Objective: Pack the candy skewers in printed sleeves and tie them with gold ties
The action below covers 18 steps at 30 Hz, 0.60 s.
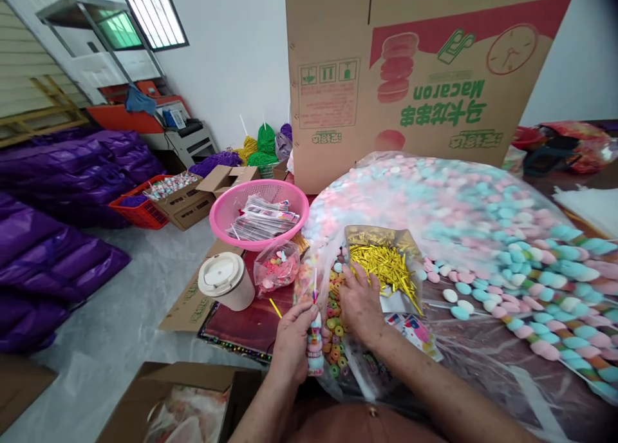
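Note:
My left hand [292, 340] is closed round a marshmallow skewer [315, 353] in a clear printed wrapper. The skewer stands upright, its white stick pointing away from me and the wrapper gathered near the stick. At the near left edge of an open box [410, 238], my right hand [362, 306] has its fingers apart, the tips at the gold twist ties [381, 264] inside. No tie shows clearly in those fingers. Ring-shaped candies [334, 330] lie between my hands. Under my right forearm are printed wrappers [416, 335].
Pink, blue and white marshmallows [463, 198] pile up under plastic, with finished skewers [555, 327] at right. Behind stands a tall carton [338, 56]. To the left are a pink basket [217, 221] of wrappers, a lidded cup [226, 285] and a candy bag [277, 269].

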{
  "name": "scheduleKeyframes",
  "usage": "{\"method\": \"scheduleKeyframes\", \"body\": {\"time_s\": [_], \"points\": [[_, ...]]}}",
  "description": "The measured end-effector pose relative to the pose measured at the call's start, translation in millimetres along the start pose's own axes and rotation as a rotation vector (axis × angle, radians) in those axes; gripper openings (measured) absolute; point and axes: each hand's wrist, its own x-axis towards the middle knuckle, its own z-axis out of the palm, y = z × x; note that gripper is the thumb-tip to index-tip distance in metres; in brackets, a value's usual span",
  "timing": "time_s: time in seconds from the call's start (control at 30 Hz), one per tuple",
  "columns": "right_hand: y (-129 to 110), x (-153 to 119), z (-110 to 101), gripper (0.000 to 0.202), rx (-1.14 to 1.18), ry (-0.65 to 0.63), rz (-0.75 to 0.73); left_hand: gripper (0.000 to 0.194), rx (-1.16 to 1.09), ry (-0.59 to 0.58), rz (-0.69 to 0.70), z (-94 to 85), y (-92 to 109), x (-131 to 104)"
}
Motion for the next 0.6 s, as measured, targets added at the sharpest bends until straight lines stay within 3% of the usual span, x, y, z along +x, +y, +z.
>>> {"method": "scheduleKeyframes", "body": {"time_s": [0.07, 0.13, 0.27, 0.4, 0.6], "points": [[10, -8, -13, 0.016, 0.13, 0.133, 0.023, 0.032, 0.011, -0.018, -0.004, 3.0, 2, -1], [18, -17, -32, 0.023, 0.354, 0.185, -0.001, 0.028, 0.04, -0.055, 0.001, 10.0, 3, -2], [20, -38, -61, 0.027, 0.76, 0.073, -0.127, 0.022, 0.176, -0.15, 0.021, 34.8, -3, -5], [22, -51, -65, 0.035, 0.792, 0.112, -0.223, 0.017, 0.352, -0.224, 0.06, 56.5, -13, -12], [41, -60, -58, 0.047, 0.709, 0.062, -0.071, 0.024, 0.494, -0.359, 0.107, 58.5, -25, -13]]}}
